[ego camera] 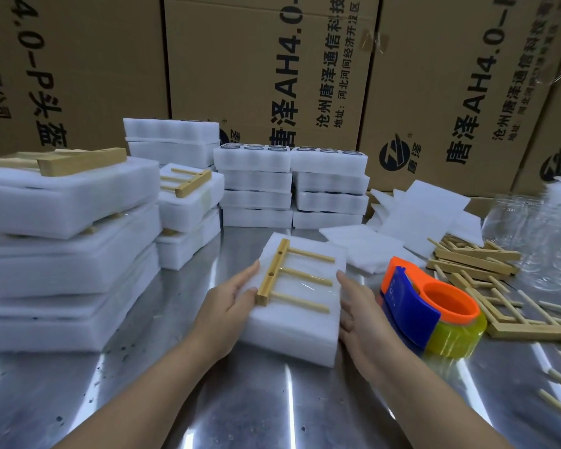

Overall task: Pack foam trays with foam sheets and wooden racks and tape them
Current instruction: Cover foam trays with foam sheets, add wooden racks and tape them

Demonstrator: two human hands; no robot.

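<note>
White foam tray [292,332], a thick rectangular block, lies on the shiny steel table [143,400] right in front of the person, and both bare hands bracket it. On top of it rests a pale wooden rack [274,273], a flat bar with two holes and three round pegs pointing to the right. The left hand [230,303] lies against the tray's left edge with its fingers stretched out nearly straight along the side and its thumb resting on the top surface beside the near end of the rack's bar. The right hand [360,309] is pressed flat against the right edge, fingers extended and close together, curled round nothing. Just to the right of that hand sits an orange and blue tape dispenser with a yellowish roll [431,306], untouched. Beyond it are loose white foam sheets [363,244] and a heap of wooden racks [476,257]. Tall stacks of packed foam trays [62,260] stand on the left, more foam tray stacks [256,189] stand at the back, and printed brown cardboard cartons [240,59] form a wall behind everything.
</note>
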